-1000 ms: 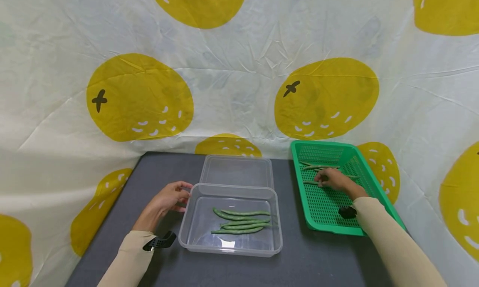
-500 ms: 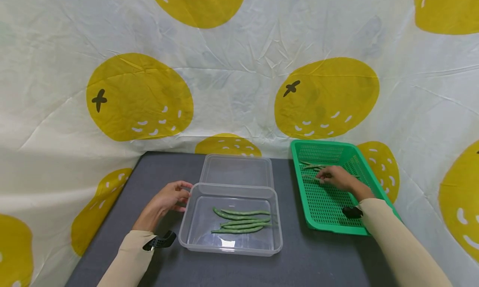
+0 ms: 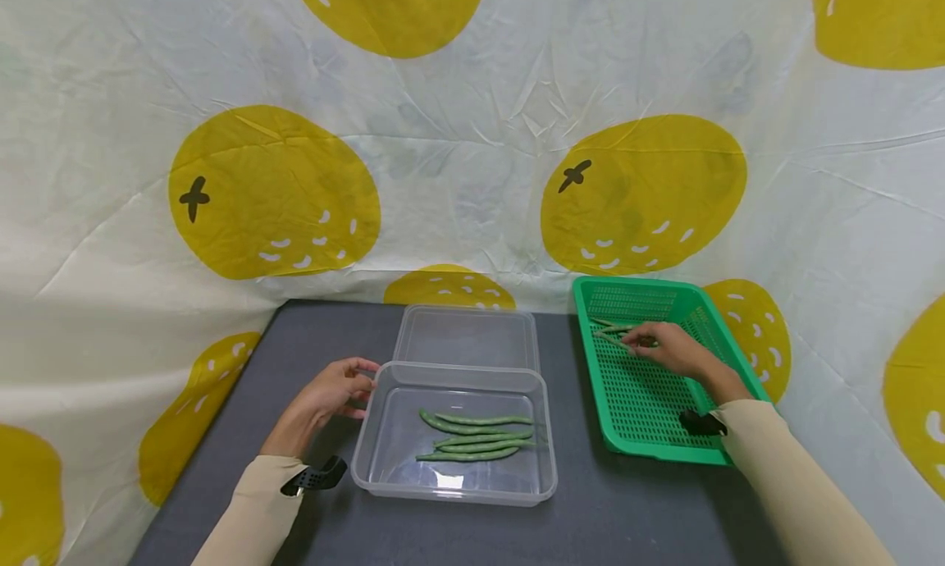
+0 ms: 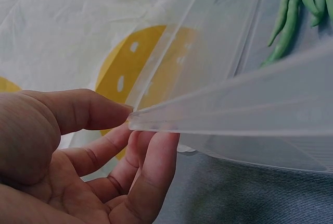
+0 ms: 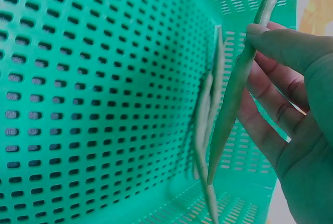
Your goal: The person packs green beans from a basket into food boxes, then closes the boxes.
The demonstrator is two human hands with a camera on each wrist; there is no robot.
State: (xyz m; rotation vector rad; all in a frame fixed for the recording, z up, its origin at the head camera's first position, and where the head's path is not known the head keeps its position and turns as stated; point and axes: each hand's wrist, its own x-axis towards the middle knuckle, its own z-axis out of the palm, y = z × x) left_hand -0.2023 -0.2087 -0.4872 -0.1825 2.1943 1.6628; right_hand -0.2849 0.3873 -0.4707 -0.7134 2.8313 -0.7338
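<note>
My left hand (image 3: pixel 335 392) pinches the rim of a clear plastic container (image 3: pixel 454 495) near its far left corner, thumb on top and fingers below in the left wrist view. Several green beans (image 3: pixel 476 456) lie roughly side by side in the container. Over a green slotted basket (image 3: pixel 603 402), my right hand (image 3: pixel 670 349) pinches a single green bean (image 5: pixel 229 107) between thumb and fingers. Other green beans (image 5: pixel 202 112) rest on the basket's floor close to one wall, just past the held one in the right wrist view.
Behind the container lies a flat clear lid (image 3: pixel 467 335), partly overlapped by the container's far rim. Everything stands on a dark grey table (image 3: pixel 413 533). A white curtain (image 3: pixel 458 164) with yellow fruit prints hangs behind and along both sides.
My right hand has lifted a green bean from the basket floor and shifted slightly back and to the right with it. The left hand and container stay put.
</note>
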